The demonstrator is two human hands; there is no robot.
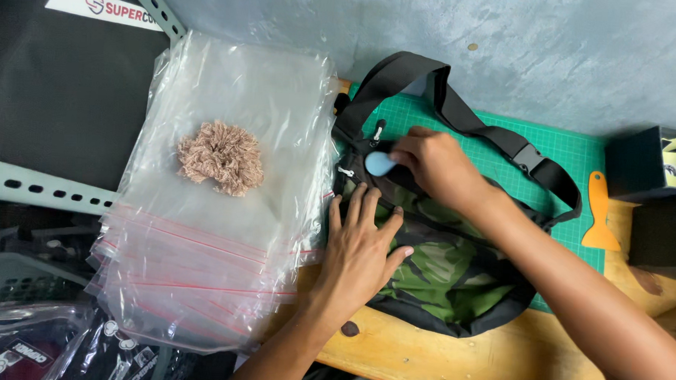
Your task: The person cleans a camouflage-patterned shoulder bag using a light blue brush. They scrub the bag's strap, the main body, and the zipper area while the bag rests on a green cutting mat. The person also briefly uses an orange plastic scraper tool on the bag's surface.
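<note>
A camouflage-green sling bag with a black strap lies on a green cutting mat. My left hand presses flat on the bag's left side, fingers spread. At the bag's top edge near the zipper, my right hand pinches a small light-blue oval object. A black zipper pull sits just above that object.
A stack of clear zip bags with red seal lines lies to the left, a tuft of beige fibre on top. An orange plastic scraper rests on the mat's right edge. Black boxes stand at the far right on the wooden table.
</note>
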